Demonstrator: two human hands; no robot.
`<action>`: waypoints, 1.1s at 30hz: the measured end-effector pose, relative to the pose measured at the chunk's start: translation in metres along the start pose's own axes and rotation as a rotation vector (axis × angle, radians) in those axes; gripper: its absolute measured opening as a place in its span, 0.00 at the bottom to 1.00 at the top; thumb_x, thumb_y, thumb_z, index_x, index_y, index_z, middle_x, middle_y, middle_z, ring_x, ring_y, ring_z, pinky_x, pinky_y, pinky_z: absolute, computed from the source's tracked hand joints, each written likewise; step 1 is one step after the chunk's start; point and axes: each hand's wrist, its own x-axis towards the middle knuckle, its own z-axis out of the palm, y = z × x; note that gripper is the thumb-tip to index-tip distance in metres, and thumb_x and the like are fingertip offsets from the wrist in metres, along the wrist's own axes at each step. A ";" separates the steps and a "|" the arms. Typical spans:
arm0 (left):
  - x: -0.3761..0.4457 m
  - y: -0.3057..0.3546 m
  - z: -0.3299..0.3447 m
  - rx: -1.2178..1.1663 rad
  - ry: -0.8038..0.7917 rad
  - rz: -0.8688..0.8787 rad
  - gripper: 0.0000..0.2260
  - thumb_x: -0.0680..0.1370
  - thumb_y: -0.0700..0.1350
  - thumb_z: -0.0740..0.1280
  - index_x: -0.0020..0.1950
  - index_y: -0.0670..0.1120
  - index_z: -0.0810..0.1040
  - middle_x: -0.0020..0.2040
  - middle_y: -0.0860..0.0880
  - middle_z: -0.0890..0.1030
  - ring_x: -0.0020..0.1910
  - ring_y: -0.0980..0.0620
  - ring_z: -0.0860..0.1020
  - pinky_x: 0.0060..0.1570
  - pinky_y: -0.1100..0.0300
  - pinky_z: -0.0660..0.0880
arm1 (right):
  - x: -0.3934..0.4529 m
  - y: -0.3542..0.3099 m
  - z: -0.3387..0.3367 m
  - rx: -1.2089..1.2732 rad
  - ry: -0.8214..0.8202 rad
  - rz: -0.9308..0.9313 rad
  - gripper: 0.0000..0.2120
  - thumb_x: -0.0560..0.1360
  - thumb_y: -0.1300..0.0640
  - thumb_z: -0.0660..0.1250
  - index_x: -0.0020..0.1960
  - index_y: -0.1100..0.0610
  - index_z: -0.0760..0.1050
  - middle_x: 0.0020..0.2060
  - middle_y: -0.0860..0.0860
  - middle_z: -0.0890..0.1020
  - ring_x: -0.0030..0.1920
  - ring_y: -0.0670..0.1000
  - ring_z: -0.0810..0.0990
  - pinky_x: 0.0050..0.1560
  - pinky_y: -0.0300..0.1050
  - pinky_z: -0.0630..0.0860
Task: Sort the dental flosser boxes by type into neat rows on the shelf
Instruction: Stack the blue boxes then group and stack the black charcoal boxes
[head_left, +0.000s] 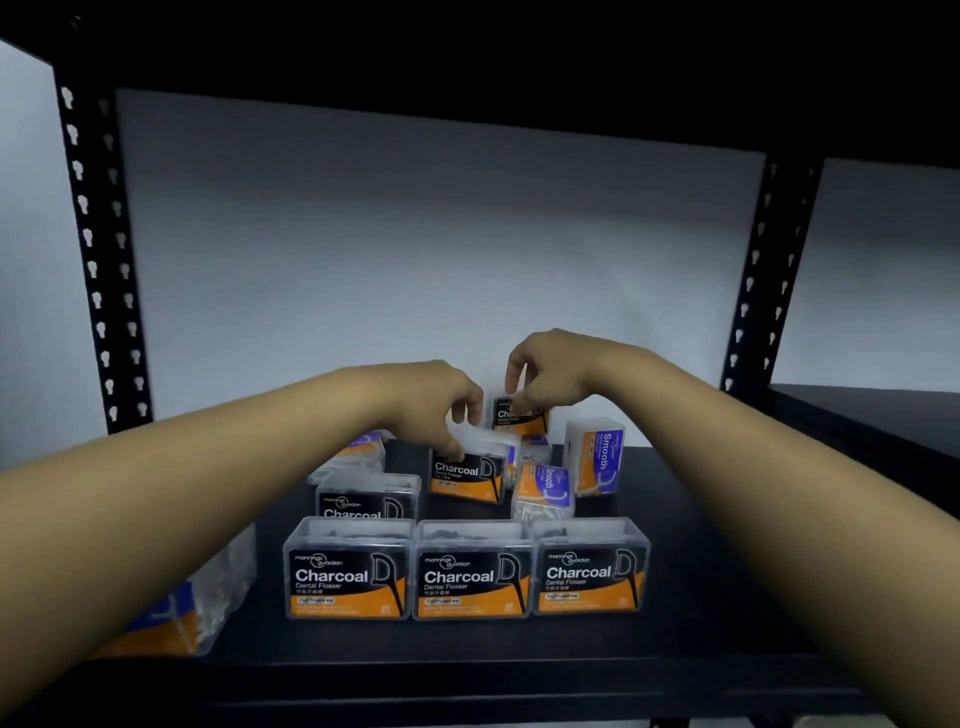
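Mid-frame, the left hand (441, 405) pinches one Charcoal box (467, 475); the right hand (550, 374) pinches another (519, 418). Three Charcoal boxes (470, 571) line the black shelf (701, 597) front; Smooth boxes (597, 457) stand right.

Three Charcoal boxes (470, 571) stand side by side in a row at the near edge of the shelf (701, 545). Just behind the left one stands another Charcoal box (366, 499). Farther back, two Smooth boxes (597, 457) are on the right. One more Smooth box (156, 618) lies at the near left.
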 end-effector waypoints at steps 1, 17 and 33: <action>0.002 0.000 0.000 -0.005 0.009 0.012 0.20 0.73 0.54 0.75 0.63 0.52 0.78 0.59 0.54 0.78 0.52 0.54 0.76 0.43 0.62 0.69 | 0.005 0.003 0.004 -0.016 0.046 -0.010 0.14 0.74 0.49 0.75 0.58 0.50 0.80 0.50 0.49 0.83 0.49 0.50 0.83 0.48 0.48 0.82; 0.022 0.001 0.024 0.142 0.032 0.108 0.18 0.72 0.52 0.76 0.56 0.50 0.74 0.54 0.51 0.78 0.50 0.51 0.74 0.45 0.57 0.70 | 0.056 0.036 0.033 -0.248 -0.041 -0.037 0.32 0.75 0.50 0.76 0.76 0.51 0.70 0.69 0.51 0.78 0.65 0.54 0.78 0.63 0.49 0.75; 0.022 0.000 0.018 -0.011 -0.059 0.118 0.20 0.71 0.53 0.78 0.48 0.49 0.69 0.44 0.56 0.73 0.47 0.49 0.75 0.45 0.55 0.72 | 0.016 0.031 -0.003 0.168 0.121 -0.251 0.21 0.76 0.56 0.74 0.66 0.48 0.72 0.59 0.49 0.80 0.55 0.53 0.81 0.50 0.44 0.77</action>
